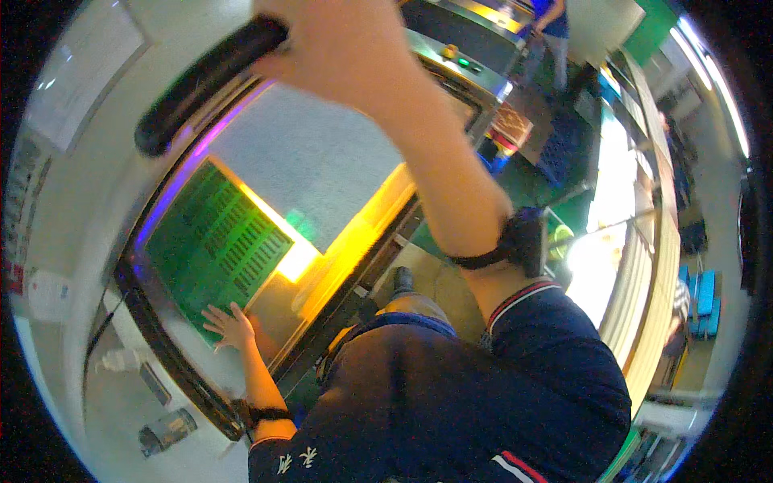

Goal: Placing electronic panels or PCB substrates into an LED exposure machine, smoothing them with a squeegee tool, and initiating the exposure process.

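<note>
My left hand (232, 326) lies with its fingers spread at the near corner of a green patterned panel (217, 229). The panel carries rows of small slot-like marks and rests inside a dark-framed machine bed. Up at the top, my right hand (334, 48) is closed around the end of a thick black handle (205, 88); part of its grip is hidden. Beside the panel lies a grey-blue sheet (298, 157). A glaring yellow-white patch (298, 259) sits between them, and a yellow-lit strip (362, 229) runs along the bed's near side.
The dark frame (173, 354) borders the bed. On the white surface at lower left are a clear cylindrical container (167, 431) and a white bottle (121, 360). A bright rack (620, 201) stands at right. Another person (551, 28) stands at the far top.
</note>
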Action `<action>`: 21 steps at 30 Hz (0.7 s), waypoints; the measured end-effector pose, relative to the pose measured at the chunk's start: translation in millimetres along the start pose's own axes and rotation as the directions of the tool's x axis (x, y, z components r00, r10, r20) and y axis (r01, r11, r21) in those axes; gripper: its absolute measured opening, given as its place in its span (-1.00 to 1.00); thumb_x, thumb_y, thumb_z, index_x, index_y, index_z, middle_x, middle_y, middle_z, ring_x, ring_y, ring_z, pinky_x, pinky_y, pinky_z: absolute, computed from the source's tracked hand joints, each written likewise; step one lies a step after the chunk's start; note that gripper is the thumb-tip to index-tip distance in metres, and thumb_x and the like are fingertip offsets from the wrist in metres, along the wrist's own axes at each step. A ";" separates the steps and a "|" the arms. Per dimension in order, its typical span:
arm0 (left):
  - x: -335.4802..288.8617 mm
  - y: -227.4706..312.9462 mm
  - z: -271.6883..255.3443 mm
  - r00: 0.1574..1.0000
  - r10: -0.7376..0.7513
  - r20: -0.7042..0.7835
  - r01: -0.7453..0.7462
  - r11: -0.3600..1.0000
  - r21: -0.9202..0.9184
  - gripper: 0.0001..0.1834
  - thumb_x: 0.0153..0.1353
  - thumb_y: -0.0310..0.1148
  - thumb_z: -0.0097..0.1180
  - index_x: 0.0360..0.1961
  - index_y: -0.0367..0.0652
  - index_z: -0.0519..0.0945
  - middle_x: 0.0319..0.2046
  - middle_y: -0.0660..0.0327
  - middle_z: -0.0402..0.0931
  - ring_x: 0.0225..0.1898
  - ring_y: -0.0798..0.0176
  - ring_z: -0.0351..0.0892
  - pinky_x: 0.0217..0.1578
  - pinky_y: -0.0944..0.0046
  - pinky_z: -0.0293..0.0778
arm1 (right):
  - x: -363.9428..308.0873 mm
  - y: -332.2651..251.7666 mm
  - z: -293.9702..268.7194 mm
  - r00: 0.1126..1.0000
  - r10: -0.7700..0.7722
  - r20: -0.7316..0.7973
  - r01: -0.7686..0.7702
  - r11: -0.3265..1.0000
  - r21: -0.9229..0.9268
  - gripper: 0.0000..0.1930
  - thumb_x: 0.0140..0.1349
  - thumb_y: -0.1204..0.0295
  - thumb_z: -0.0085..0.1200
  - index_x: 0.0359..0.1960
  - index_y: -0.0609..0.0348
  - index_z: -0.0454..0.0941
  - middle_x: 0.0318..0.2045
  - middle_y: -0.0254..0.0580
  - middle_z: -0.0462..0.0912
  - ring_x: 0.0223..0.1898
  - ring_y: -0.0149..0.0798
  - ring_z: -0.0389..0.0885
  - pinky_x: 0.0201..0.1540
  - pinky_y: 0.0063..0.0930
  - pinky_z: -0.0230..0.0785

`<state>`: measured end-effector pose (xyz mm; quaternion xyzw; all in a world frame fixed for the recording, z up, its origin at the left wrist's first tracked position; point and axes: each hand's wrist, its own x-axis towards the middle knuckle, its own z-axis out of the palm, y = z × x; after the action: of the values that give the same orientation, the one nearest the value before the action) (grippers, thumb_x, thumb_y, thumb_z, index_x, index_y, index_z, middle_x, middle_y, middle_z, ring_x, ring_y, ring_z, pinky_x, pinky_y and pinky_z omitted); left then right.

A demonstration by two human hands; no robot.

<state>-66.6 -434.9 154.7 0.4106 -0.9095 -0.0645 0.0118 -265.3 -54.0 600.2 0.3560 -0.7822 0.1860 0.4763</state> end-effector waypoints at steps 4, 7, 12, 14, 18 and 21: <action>-28.4 8.4 21.3 0.876 0.480 -0.050 -0.466 0.814 -0.348 -0.20 0.35 0.14 -0.13 0.45 -0.11 0.05 0.48 -0.06 -0.19 0.49 -0.20 -0.26 0.34 -0.36 -0.15 | -85.9 -11.6 0.4 0.996 0.023 0.089 -0.027 0.999 0.046 -0.62 -0.38 0.33 0.33 -0.43 0.03 0.48 -0.33 -0.21 0.52 -0.19 -0.01 0.49 -0.04 -0.16 0.35; -120.2 81.9 -84.3 0.465 0.842 0.273 -0.383 0.469 -0.796 -0.23 0.37 0.06 -0.06 0.41 -0.24 0.10 0.43 -0.12 -0.03 0.50 -0.06 -0.22 0.42 0.00 -0.18 | -156.0 -23.3 -28.4 0.944 0.120 0.307 -0.143 0.988 0.055 -0.64 -0.37 0.32 0.33 -0.47 0.03 0.47 -0.37 -0.21 0.50 -0.21 -0.02 0.49 -0.05 -0.14 0.36; -188.0 119.7 -154.5 -0.287 0.958 0.020 -0.049 0.006 -0.999 -0.15 0.34 0.17 -0.09 0.44 -0.20 0.08 0.45 0.04 -0.01 0.49 0.03 -0.12 0.43 0.01 -0.21 | -267.8 -60.1 -22.1 0.336 0.197 0.921 -0.092 0.980 -0.176 -0.72 -0.22 0.21 0.37 -0.48 0.06 0.66 -0.43 -0.09 0.64 -0.28 -0.01 0.62 -0.18 -0.14 0.47; -171.2 142.5 -147.1 -0.301 0.954 -0.009 -0.202 -0.073 -0.977 -0.12 0.29 0.25 -0.09 0.43 -0.14 0.12 0.45 0.06 0.00 0.48 0.00 -0.11 0.44 -0.01 -0.25 | -347.3 -56.3 0.9 0.163 0.171 0.972 -0.039 0.985 -0.167 -0.69 -0.12 0.10 0.34 -0.49 0.06 0.69 -0.52 -0.09 0.65 -0.38 -0.01 0.66 -0.27 -0.12 0.50; -72.9 158.8 -79.2 0.621 0.659 0.424 -0.566 0.751 -0.338 -0.20 0.29 0.29 -0.16 0.44 0.13 0.14 0.49 0.13 -0.10 0.49 -0.10 -0.20 0.36 -0.41 -0.37 | -413.4 -57.1 38.0 0.038 0.112 0.993 -0.036 0.993 -0.111 -0.64 -0.04 0.00 0.29 -0.45 0.03 0.71 -0.48 -0.10 0.69 -0.36 0.00 0.68 -0.24 -0.13 0.51; -40.0 95.2 5.9 0.833 0.506 0.224 -0.467 0.860 -0.205 -0.24 0.28 0.38 -0.29 0.44 0.34 0.12 0.49 0.43 -0.10 0.51 -0.10 -0.33 0.19 -0.72 -0.41 | -418.7 -61.4 46.2 0.025 0.083 0.996 -0.059 0.995 -0.081 -0.63 -0.03 -0.01 0.29 -0.43 0.03 0.71 -0.44 -0.10 0.70 -0.32 -0.01 0.68 -0.20 -0.12 0.51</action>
<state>-111.5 -342.0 162.3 0.1506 -0.9699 -0.1790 -0.0671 -125.9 34.2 207.8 0.3415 -0.9109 -0.0980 -0.2099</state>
